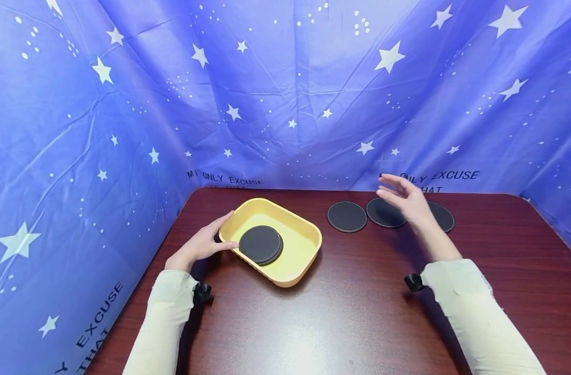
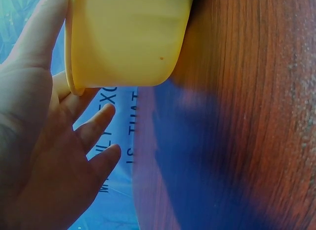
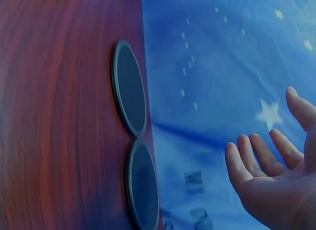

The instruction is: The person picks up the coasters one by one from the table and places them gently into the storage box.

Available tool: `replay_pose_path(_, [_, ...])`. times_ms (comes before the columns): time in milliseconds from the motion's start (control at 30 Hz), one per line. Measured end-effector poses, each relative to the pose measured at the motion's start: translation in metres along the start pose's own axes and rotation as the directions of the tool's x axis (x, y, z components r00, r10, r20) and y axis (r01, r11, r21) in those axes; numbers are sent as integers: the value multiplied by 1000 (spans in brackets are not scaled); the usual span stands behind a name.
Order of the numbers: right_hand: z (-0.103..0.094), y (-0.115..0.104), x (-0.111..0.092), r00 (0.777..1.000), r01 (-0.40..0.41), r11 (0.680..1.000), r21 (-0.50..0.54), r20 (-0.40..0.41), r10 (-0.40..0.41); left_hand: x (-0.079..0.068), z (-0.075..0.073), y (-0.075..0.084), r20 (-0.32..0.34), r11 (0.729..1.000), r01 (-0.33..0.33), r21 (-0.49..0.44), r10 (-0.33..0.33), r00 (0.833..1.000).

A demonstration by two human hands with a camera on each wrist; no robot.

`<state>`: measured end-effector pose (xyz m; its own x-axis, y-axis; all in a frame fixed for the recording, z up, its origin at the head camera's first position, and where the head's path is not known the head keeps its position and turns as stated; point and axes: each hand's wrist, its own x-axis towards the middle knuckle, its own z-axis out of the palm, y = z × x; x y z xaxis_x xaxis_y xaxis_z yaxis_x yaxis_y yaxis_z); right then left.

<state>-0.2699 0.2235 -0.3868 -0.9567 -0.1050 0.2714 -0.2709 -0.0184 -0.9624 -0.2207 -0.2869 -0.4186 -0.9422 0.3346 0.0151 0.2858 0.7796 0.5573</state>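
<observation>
A yellow rectangular tub (image 1: 298, 249) with rounded corners stands left of centre on the table. Inside it lie round black coasters (image 1: 260, 244), apparently a short stack. My left hand (image 1: 202, 244) pinches the tub's left rim, thumb over the edge and fingers outside; the left wrist view shows two of those fingers off the wall. Toward the back right, three more coasters lie flat in a row: a left one (image 1: 347, 216), a middle one (image 1: 383, 213) and a right one (image 1: 442, 216). Above the middle and right ones hovers my right hand (image 1: 409, 202), holding nothing, fingers apart from the coasters.
The dark red wooden table (image 1: 360, 302) ends at the back against a blue star-patterned cloth (image 1: 285, 104), which also hangs along both sides. Each sleeve carries a black wrist mount, the left one (image 1: 202, 292) near the tub.
</observation>
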Motion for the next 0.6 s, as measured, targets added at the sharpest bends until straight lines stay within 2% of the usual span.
replay_pose_path(167, [-31,7,-5,995,-4,999,32,-96,7,-1,1,-1,10,1000,9,3,-9,1000])
replay_pose_path(333, [-58,19,-16,978,-31,997,72,-203,46,-2,2,-2,19,1000,17,1,-17,1000])
replay_pose_path(433, [-72,24,-23,953,-83,996,14,-292,83,-2,3,-1,21,1000,19,-1,-19,1000])
replay_pose_path(600, [-93,30,-30,885,-235,972,-27,-420,202,-2,5,-2,29,1000,18,-3,-18,999])
